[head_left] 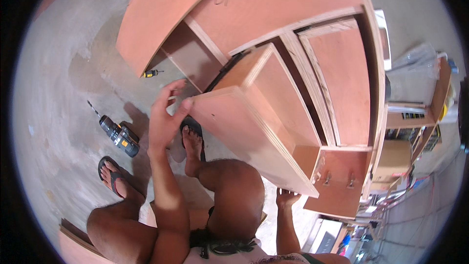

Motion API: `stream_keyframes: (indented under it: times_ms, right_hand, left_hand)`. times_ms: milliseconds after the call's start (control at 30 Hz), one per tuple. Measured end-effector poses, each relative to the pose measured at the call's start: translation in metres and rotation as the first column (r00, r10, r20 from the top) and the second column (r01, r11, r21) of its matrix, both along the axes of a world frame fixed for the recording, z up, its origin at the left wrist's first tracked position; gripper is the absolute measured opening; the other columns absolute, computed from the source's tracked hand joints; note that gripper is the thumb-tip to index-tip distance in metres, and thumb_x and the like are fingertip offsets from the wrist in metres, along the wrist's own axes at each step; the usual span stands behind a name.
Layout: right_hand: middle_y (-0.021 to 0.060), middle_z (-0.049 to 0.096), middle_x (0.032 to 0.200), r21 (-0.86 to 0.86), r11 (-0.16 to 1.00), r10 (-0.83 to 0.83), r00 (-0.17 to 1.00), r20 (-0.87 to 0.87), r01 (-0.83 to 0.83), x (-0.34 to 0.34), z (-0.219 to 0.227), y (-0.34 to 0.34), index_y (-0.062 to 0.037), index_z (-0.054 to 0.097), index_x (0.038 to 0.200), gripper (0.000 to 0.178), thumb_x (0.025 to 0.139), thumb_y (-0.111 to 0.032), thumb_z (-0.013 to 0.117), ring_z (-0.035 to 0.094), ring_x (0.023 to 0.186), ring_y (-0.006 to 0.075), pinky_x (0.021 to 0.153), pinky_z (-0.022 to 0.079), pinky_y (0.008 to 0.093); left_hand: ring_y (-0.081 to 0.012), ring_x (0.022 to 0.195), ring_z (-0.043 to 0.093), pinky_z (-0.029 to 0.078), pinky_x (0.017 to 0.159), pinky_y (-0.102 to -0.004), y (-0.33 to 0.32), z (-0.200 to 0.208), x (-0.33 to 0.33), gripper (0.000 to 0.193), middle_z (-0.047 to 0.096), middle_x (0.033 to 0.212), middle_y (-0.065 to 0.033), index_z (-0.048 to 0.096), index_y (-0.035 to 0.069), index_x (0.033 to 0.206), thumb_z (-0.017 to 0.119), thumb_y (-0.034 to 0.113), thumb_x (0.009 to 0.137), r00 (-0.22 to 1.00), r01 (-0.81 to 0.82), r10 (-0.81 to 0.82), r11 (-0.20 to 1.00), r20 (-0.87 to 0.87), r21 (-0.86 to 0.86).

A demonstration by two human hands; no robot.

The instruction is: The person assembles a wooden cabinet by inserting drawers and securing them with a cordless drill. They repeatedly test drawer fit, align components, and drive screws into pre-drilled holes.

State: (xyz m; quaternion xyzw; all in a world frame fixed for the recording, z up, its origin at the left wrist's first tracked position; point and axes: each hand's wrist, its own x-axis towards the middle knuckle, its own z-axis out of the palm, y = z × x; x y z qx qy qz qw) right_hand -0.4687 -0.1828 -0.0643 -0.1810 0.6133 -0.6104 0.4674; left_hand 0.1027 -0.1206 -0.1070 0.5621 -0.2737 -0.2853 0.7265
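Observation:
A plywood drawer (227, 124) with a pinkish front panel sticks out, at a slant, from a large plywood cabinet (273, 7). At the left end of the drawer front is my left hand (166, 117), open, its fingers apart and the thumb at the panel's corner. My right hand (286, 198) grips the other end of the front panel from its near edge; part of its fingers is hidden by the panel. A black drawer slide (227, 71) shows along the drawer's side. Beside it, another drawer front (338, 80) sits in the cabinet.
On the concrete floor at left lies a cordless drill (117, 134) with a long bit. A yellow-and-black screwdriver (152, 73) lies under the cabinet's overhanging panel. An open door (337, 186) with metal hinges is at right. Beyond are a cardboard box (393, 159) and shelving (439, 93).

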Motion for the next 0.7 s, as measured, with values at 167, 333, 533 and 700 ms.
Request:
stream_keyframes:
  times_ms: [167,333,533,700]
  right_hand:
    - [0.0092,0.062,0.121,0.270,0.963,0.050,0.981,-0.185,0.002,-0.028,-0.028,0.030,-0.0089,0.055,0.121,0.052,0.101,-0.055,0.045,0.057,0.116,0.0244,0.098,0.047,0.0446]
    - [0.0051,0.069,0.100,0.414,0.785,0.595,0.749,-0.291,-0.462,0.034,-0.036,0.064,-0.0082,0.062,0.109,0.030,0.102,-0.037,0.057,0.065,0.095,0.0162,0.087,0.051,0.0341]
    - [0.0122,0.073,0.097,0.309,0.583,0.747,0.347,-0.567,-0.752,0.056,-0.029,0.069,0.0008,0.066,0.105,0.032,0.100,-0.031,0.063,0.069,0.089,0.0203,0.083,0.055,0.0351]
    - [0.0170,0.073,0.100,0.203,0.544,0.730,0.340,-0.593,-0.814,0.086,0.013,0.060,0.0012,0.066,0.105,0.029,0.099,-0.027,0.065,0.070,0.088,0.0275,0.081,0.055,0.0388]
  left_hand:
    - [-0.0214,0.114,0.060,0.047,0.100,-0.0366,0.002,0.024,-0.006,0.044,0.064,0.127,-0.0080,0.059,0.005,0.131,0.068,0.031,0.098,0.986,-0.168,0.169,0.984,-0.007,0.050]
    - [-0.0193,0.114,0.058,0.046,0.100,-0.0338,0.019,0.063,-0.006,0.042,0.064,0.123,-0.0110,0.059,-0.001,0.125,0.065,0.033,0.101,0.968,-0.245,0.240,0.968,0.070,0.056]
    - [-0.0173,0.111,0.059,0.045,0.100,-0.0315,0.029,0.142,-0.035,0.035,0.066,0.117,-0.0107,0.062,-0.001,0.119,0.065,0.029,0.102,0.940,-0.259,0.260,0.965,0.222,-0.034]
    - [-0.0200,0.110,0.062,0.047,0.100,-0.0344,0.040,0.212,-0.056,0.037,0.068,0.115,-0.0113,0.064,-0.002,0.117,0.065,0.031,0.101,0.883,-0.031,0.016,0.999,0.470,0.023]
